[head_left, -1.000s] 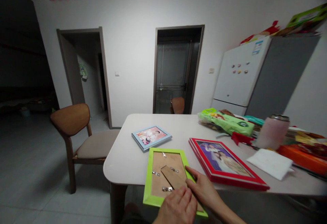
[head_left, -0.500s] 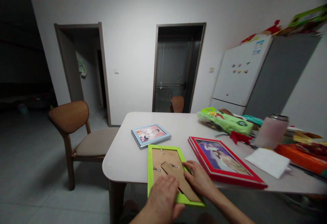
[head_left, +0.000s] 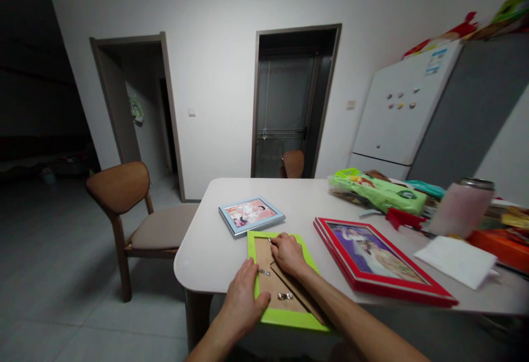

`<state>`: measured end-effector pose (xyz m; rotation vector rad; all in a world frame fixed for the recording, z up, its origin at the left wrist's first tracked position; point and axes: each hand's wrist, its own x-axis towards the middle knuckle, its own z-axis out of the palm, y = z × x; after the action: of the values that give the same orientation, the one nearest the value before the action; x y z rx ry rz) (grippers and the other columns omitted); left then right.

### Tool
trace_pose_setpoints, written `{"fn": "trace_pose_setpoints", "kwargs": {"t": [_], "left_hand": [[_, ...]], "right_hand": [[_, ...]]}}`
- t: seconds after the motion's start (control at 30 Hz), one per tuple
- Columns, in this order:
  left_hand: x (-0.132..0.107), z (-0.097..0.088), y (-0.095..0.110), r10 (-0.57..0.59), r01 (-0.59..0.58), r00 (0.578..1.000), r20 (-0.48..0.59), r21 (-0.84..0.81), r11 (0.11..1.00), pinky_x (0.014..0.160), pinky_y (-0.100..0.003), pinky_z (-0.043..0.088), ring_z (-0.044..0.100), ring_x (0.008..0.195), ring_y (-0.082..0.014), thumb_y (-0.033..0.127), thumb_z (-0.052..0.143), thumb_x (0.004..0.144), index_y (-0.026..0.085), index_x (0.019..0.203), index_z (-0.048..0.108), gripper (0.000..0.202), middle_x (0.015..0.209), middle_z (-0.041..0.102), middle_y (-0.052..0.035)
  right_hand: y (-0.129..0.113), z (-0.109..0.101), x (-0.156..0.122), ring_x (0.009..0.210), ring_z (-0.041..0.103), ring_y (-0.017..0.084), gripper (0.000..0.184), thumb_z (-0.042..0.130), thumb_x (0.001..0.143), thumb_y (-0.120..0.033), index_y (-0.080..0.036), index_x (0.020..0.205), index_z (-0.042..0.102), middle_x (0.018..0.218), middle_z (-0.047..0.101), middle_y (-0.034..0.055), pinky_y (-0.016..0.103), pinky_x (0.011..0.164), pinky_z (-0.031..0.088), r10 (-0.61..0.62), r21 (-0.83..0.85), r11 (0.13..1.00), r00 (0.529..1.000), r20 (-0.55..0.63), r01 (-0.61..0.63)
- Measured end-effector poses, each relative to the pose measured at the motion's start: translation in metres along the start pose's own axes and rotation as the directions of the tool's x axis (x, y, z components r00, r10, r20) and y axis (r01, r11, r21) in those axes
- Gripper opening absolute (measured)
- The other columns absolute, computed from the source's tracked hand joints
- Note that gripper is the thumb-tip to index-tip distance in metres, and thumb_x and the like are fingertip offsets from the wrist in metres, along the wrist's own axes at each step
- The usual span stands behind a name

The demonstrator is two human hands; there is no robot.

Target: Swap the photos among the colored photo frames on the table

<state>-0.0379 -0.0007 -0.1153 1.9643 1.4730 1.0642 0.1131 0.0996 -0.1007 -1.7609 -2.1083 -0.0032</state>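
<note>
A lime-green picture frame [head_left: 293,319] lies face down at the table's near edge, its brown backing board [head_left: 263,250] and slanted stand leg [head_left: 290,281] showing. My left hand [head_left: 243,297] grips its left side, with the thumb over the frame's back. My right hand [head_left: 288,253] is closed, fingertips at a small metal clip [head_left: 270,239] near the top of the backing. Lower on the board sit another clip [head_left: 263,272] and a metal fitting [head_left: 285,296]. My right forearm hides part of the stand leg and the frame's right side.
A light-blue photo frame [head_left: 252,214] rests face up beyond the green one. To the right, red photo frames [head_left: 351,279] are stacked. Farther right are a green package [head_left: 384,192], a pinkish jar [head_left: 460,205] and white paper [head_left: 457,260]. A chair [head_left: 165,227] stands left of the table [head_left: 198,252].
My right hand has moved up the backing to the top clip. My left hand has shifted from the lower middle to the frame's left side. The camera view has turned slightly.
</note>
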Motion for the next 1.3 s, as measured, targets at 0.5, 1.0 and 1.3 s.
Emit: {"fn": "trace_pose_setpoints", "kwargs": {"t": [0.5,1.0,1.3], "left_hand": [[0.003,0.0,0.003,-0.025,0.02,0.999,0.04,0.134,0.991,0.1,-0.029,0.023,0.033,0.118,-0.0206,0.023,0.048,0.064,0.005,0.12,0.038,0.06,0.127,0.038,-0.0134],[0.001,0.001,0.001,-0.009,0.004,0.999,0.04,0.128,0.992,0.1,-0.031,0.023,0.032,0.118,-0.0215,0.023,0.048,0.066,0.003,0.12,0.038,0.058,0.127,0.037,-0.0151],[0.002,0.004,0.007,-0.047,0.044,0.999,0.017,0.141,0.989,0.1,-0.029,0.022,0.033,0.117,-0.0207,0.025,0.047,0.068,0.004,0.12,0.037,0.057,0.127,0.038,-0.0142]], "right_hand": [[-0.007,-0.023,-0.032,0.1,0.047,0.021,0.039,0.049,0.069,-0.045,-0.023,0.099,0.06,0.109,0.055,0.0063,0.03,0.083,0.032,-0.178,0.154,0.974,0.981,0.08,0.164],[0.001,-0.042,-0.055,0.103,0.046,0.019,0.032,0.049,0.07,-0.035,-0.019,0.094,0.062,0.111,0.051,0.0089,0.03,0.089,0.032,-0.236,0.389,0.902,0.968,0.081,0.187],[0.014,-0.054,-0.082,0.092,0.051,0.022,0.045,0.05,0.067,-0.038,-0.018,0.106,0.055,0.098,0.059,0.0102,0.031,0.079,0.036,-0.117,0.183,0.979,0.987,0.109,0.095]]}}
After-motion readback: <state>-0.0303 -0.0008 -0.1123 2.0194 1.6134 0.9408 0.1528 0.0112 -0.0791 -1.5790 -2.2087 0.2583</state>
